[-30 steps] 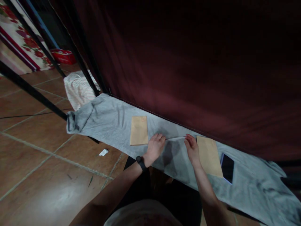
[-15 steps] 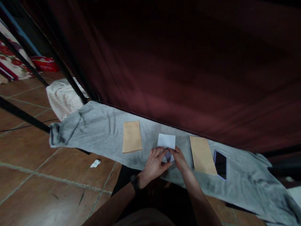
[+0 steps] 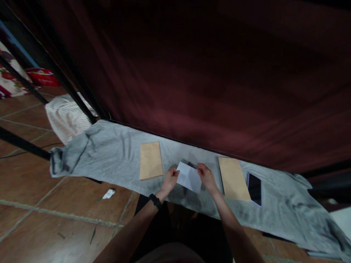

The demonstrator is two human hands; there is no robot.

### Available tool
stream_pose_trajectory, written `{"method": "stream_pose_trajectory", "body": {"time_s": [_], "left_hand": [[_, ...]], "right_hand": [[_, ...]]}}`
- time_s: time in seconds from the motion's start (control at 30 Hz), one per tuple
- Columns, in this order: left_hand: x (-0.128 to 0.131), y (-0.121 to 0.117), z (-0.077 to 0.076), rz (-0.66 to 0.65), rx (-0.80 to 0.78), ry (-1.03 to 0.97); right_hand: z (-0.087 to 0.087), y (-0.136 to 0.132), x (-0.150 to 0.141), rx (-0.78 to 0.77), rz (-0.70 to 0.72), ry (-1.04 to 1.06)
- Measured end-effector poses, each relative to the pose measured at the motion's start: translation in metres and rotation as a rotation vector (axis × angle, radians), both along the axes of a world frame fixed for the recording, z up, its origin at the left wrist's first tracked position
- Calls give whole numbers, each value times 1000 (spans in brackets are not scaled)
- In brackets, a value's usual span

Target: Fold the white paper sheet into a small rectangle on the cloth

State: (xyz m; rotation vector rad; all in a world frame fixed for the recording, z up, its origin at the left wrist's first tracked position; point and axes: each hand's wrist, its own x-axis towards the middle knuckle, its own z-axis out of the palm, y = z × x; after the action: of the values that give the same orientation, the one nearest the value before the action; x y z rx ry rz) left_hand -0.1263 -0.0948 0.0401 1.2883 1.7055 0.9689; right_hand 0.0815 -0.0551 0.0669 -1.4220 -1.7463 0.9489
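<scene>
A small white sheet of paper lies tilted between my two hands, just over the grey cloth. My left hand pinches its left edge between thumb and fingers. At the right edge my right hand is closed, its fingertips on the paper near the upper corner. To the left of the hands is a stack of brown envelopes. Another brown stack lies to the right, with a dark phone beside it. A dark band circles my left wrist.
A dark red curtain hangs right behind the cloth-covered narrow surface. Black poles stand at the left, by a striped cloth. On the tiled floor lie a white scrap and, farther off, a red basket-like container.
The paper has turned from upright to slanted, with more of its face showing. My hands have moved apart, from together at its near end to its two sides.
</scene>
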Motion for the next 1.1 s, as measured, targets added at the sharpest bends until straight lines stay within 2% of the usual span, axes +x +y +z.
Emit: {"method": "stream_pose_trajectory", "body": {"time_s": [0.1,0.2,0.33,0.5,0.67,0.73,0.8,0.93,1.0,1.1], "left_hand": [[8,-7,-12,78,-43,-5],[11,-13,-18,120,-53,29],[5,-15,-21,149,-4,132],[-6,-11,-17,142,17,275],[-7,-17,-4,19,-42,665],[-5,-21,1,2,14,800],[1,-23,4,-21,139,903],[26,-19,-1,-247,403,898],[38,-15,-8,-329,419,851],[44,-11,-19,-353,382,829]], "right_hand": [[-12,-11,-13,154,-71,-94],[-31,-36,-31,258,19,-237],[-52,-64,-45,338,83,-609],[-55,-65,-45,338,51,-733],[-54,-53,-46,352,35,-729],[-58,-53,-47,367,29,-732],[-63,-54,-48,378,19,-737],[-66,-56,-49,355,53,-770],[-65,-56,-49,338,83,-792],[-64,-56,-49,329,89,-820]]}}
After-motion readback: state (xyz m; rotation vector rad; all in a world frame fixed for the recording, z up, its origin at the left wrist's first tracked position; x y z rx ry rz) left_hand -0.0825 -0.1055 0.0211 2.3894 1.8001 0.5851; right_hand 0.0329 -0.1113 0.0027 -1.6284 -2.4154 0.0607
